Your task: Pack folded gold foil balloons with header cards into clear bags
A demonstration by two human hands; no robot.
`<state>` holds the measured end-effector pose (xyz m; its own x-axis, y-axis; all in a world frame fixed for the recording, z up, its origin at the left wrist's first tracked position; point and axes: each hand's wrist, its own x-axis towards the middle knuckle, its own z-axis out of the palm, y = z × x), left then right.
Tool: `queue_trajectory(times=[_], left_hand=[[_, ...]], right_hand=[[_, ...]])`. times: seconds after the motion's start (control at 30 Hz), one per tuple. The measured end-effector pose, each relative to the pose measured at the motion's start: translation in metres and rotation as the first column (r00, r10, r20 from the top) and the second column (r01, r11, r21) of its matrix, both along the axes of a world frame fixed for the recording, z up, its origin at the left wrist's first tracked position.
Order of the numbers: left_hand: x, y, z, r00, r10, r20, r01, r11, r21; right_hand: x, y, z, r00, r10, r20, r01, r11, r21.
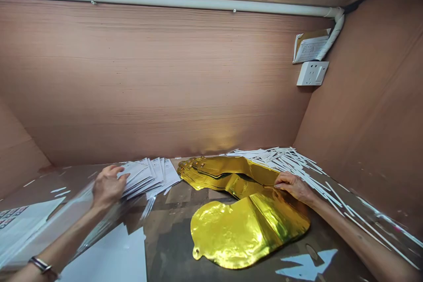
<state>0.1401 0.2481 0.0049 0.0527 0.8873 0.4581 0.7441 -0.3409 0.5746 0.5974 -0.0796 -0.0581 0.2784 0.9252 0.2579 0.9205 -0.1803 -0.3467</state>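
My right hand (292, 186) pinches the edge of a shiny gold foil balloon (239, 231), deflated and flat, with a small tab at its lower left. Behind it lie more flat gold foil balloons (211, 172), overlapping and creased. On the left, my left hand (108, 185) is at the near end of a fanned stack of white printed cards (155, 174). Its thumb and curled fingers close on the corner of a top card. Clear plastic sleeves (87, 224) lie partly under my left forearm.
White sticks (291, 163) are heaped along the back right and right wall. Blank white sheets (112, 255) lie at the front left, a printed sheet (20, 220) farther left. A torn light-blue scrap (307, 264) is at front right. A socket (312, 73) is on the wall.
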Motion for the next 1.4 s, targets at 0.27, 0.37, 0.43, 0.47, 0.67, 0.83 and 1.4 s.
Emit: queue_trajectory(times=[0.27,0.37,0.43,0.47,0.67,0.83,1.4], left_hand=[[0.127,-0.123,-0.006,0.728,-0.684,0.034,0.66,0.714,0.233],[0.18,-0.173,0.008,0.609,-0.793,0.031,0.77,0.6,0.216],[0.21,-0.195,0.018,0.548,-0.833,0.078,0.806,0.551,0.216],[0.222,-0.201,0.022,0.523,-0.841,0.143,0.82,0.541,0.184],[0.232,-0.195,0.035,0.39,-0.764,0.514,0.891,0.453,-0.003],[0.184,-0.178,0.066,0.438,-0.699,0.566,0.828,0.558,0.049],[0.069,-0.174,0.077,0.676,-0.66,0.328,0.638,0.747,0.19]], right_hand=[[-0.017,0.008,0.037,0.943,0.014,0.332,-0.038,0.997,0.066],[-0.036,0.013,0.078,0.874,0.087,0.478,-0.124,0.991,0.047],[-0.057,0.017,0.109,0.813,0.148,0.563,-0.185,0.983,0.01],[-0.069,0.019,0.125,0.785,0.175,0.594,-0.212,0.977,-0.007],[-0.128,0.027,0.209,0.521,0.281,0.806,-0.291,0.946,-0.142],[-0.155,0.042,0.266,0.387,0.333,0.86,-0.327,0.921,-0.209],[-0.289,0.045,0.401,0.119,0.012,0.993,-0.395,0.918,0.036]])
